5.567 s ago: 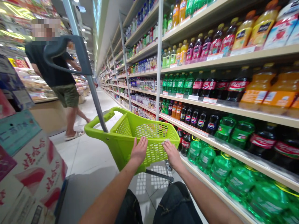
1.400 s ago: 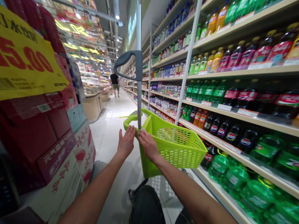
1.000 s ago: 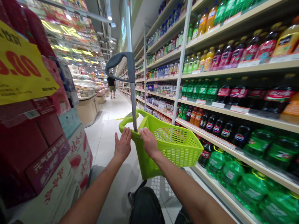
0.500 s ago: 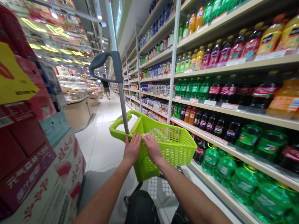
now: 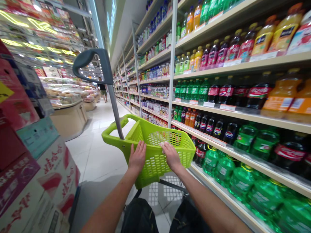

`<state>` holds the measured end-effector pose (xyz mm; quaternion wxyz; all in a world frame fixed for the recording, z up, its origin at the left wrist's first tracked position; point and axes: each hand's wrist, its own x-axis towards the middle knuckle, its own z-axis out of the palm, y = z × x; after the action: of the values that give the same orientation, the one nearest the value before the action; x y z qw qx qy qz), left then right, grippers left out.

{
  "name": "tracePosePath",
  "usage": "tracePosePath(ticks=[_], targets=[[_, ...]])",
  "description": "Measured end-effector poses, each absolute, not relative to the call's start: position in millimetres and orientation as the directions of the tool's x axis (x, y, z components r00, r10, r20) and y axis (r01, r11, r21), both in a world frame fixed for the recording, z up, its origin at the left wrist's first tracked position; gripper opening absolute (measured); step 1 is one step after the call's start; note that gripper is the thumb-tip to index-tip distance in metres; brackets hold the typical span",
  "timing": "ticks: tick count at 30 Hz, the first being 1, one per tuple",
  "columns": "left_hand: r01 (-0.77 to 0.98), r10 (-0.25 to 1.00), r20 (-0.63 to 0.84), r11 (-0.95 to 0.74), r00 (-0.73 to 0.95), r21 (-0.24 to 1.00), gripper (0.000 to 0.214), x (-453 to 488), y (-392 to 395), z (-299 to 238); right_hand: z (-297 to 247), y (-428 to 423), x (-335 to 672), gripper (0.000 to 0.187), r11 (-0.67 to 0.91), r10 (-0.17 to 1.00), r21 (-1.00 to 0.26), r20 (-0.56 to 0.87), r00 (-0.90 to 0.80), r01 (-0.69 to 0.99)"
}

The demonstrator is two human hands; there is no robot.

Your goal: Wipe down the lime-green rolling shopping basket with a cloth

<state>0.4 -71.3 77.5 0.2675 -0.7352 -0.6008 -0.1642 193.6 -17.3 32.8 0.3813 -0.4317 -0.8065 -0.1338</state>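
Note:
A lime-green shopping basket cart stands in front of my knees, with perforated sides and a grey pull handle rising from its left end. My left hand lies with fingers stretched over the near rim, close to the handle's base. Farther right on the same rim, my right hand is closed around a crumpled white tissue, pressing it against the top edge. Part of the tissue is hidden under the fingers. I see nothing inside the visible part of the basket.
Shelves of soft drink bottles run along the right, with large green bottles at the bottom. Stacked cartons stand close on the left. Beyond them is a wooden display counter. A person is far down the aisle.
My right hand has slid right along the rim with the tissue, away from my left hand. My left hand stays on the rim. The view has turned slightly right.

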Motion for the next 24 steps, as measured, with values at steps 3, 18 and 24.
tracePosePath(ticks=[3,18,24], targets=[[0.97,0.796,0.559,-0.151,0.233,-0.189,0.053,-3.0,-70.1,73.2,21.0,-10.5,251.7,0.048,0.515,0.643,-0.152,0.719,-0.263,0.844],[0.983,0.805,0.568,-0.097,0.171,-0.158,0.055,2.5,-67.8,70.4,13.7,-11.4,272.1,0.058,0.644,0.597,-0.271,0.763,-0.247,0.716],[0.987,0.797,0.585,-0.086,0.15,-0.134,0.056,5.7,-65.4,64.9,15.1,-6.7,282.6,0.058,0.433,0.645,-0.444,0.761,0.075,0.785]])
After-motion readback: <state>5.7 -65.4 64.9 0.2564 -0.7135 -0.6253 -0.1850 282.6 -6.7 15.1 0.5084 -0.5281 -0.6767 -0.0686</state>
